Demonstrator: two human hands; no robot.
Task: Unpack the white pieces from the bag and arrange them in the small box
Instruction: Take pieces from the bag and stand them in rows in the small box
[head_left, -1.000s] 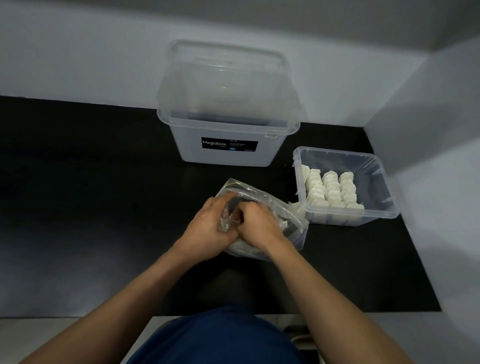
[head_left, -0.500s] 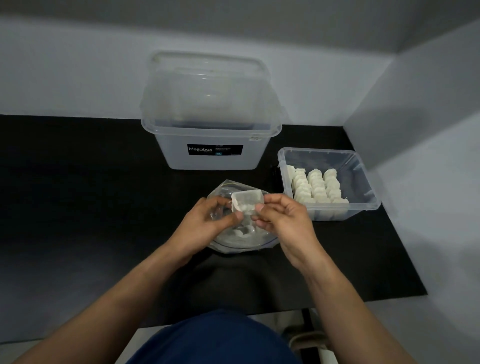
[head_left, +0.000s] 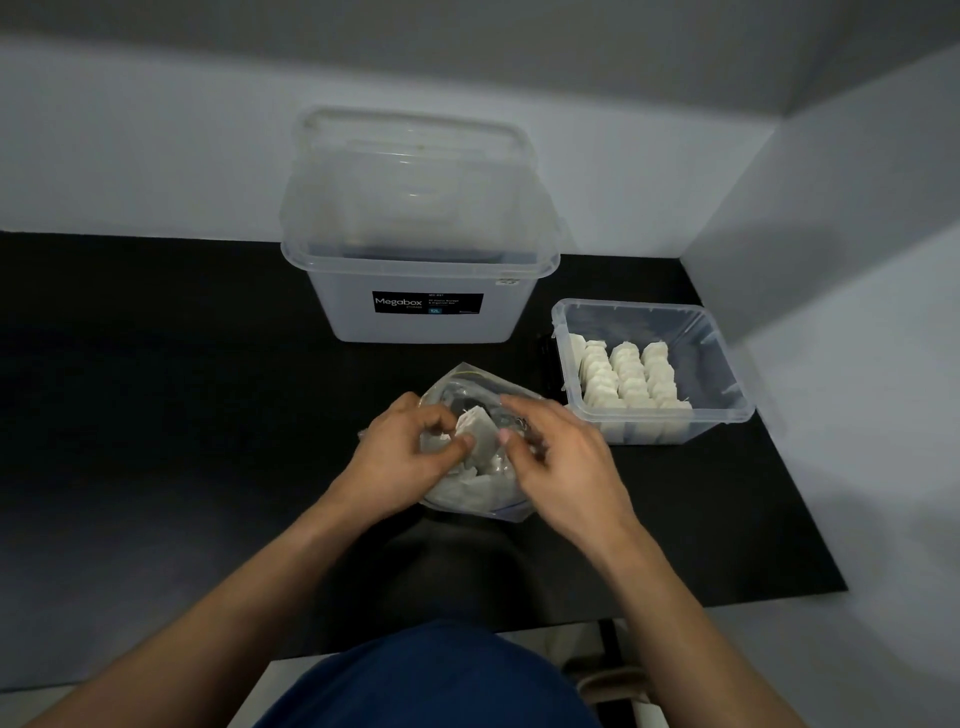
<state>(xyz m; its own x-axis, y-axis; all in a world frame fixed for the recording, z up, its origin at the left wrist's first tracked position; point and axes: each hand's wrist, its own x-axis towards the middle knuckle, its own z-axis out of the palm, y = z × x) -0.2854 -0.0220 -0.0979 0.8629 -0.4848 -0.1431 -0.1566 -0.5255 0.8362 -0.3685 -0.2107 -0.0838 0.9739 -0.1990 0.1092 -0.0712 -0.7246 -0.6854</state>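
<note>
Two hands meet over a clear plastic bag (head_left: 470, 496) near the middle of the black tabletop (head_left: 156, 389), seen from the head camera looking down. The left hand (head_left: 400, 452) has its fingers curled, thumb tip pressed against the left edge of a single white piece (head_left: 480, 434). The right hand (head_left: 561, 467) pinches the same piece from the other side, thumb on its near right edge and fingers arched over the top. The piece sits tilted, raised just above the bag's open mouth. More white pieces lie loosely inside the bag beneath both hands, showing through the crumpled plastic.

Just right of the bag stands the small box (head_left: 719, 358) – clear, lidless, close to the right wall. Rows of white pieces (head_left: 628, 376) stand upright in it, packed side by side against its left and near walls.

Behind the bag, well apart from the hands, sits a large box (head_left: 421, 322) of translucent plastic with a dark "Megabox" label on its front – its lid (head_left: 415, 171) stands on edge behind it against the grey back wall (head_left: 130, 156). A blue garment (head_left: 431, 680) fills the bottom edge of the view, between the two bare forearms
</note>
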